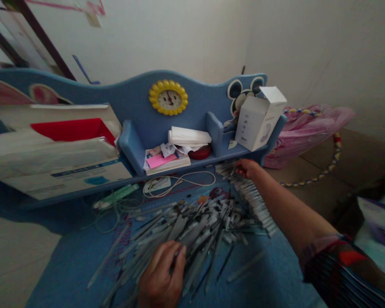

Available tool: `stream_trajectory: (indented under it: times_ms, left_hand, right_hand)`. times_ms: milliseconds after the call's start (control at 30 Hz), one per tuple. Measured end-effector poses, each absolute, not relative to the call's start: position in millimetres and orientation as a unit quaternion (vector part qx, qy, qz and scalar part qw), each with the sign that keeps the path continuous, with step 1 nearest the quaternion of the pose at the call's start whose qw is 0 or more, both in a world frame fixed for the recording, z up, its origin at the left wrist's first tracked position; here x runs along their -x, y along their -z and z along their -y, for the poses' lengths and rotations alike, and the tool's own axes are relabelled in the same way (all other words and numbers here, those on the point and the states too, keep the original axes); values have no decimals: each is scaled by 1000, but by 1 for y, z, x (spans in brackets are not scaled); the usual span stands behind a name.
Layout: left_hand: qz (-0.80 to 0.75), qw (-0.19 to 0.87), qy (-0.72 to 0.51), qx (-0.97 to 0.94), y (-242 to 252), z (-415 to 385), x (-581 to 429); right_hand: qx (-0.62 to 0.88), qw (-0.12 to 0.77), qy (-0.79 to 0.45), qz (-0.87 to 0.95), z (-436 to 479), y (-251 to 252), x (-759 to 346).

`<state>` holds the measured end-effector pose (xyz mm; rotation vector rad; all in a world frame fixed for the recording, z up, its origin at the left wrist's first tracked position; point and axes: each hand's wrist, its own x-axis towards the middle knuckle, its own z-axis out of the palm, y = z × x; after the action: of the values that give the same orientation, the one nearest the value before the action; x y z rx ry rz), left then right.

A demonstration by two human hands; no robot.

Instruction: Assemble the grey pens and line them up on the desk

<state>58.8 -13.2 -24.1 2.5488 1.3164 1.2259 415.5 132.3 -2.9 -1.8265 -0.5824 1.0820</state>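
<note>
A loose heap of thin grey metal strips (192, 233) covers the middle of a blue child's desk (269, 278). My left hand (162, 278) rests on the near end of the heap, its fingers curled round a few strips. My right hand (247, 168) reaches far across to the back right. There its fingers are pinched at the top of a neat overlapping row of the same strips (252, 194), which runs along the desk's right side.
A blue shelf at the back holds papers and a pink note (167, 160), a white roll (189, 136) and an open white box (259, 117). A yellow clock (168, 97) is set in the backboard. A large carton (57, 149) lies left; a white cable (179, 182) lies behind the heap.
</note>
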Motion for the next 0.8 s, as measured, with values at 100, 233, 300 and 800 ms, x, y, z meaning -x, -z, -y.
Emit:
stream_trajectory:
  times_ms: [100,233,300,800]
  left_hand:
    - [-417,27,-395,-818,21,15,-64]
    - [-393,51,-385,-834,7,25,-75]
    - [-378,70,-364,-848,-4,33,-82]
    - [-481,73,-17,-873,-20,-40,-260]
  right_hand:
    - [716,441,-491,227,-100,-7,-411]
    - [655,502,-499,265,-30,-13,-395]
    - [627,536,-491,280,8,-11,-386]
    - [490,687,-488,223,122,23,-348]
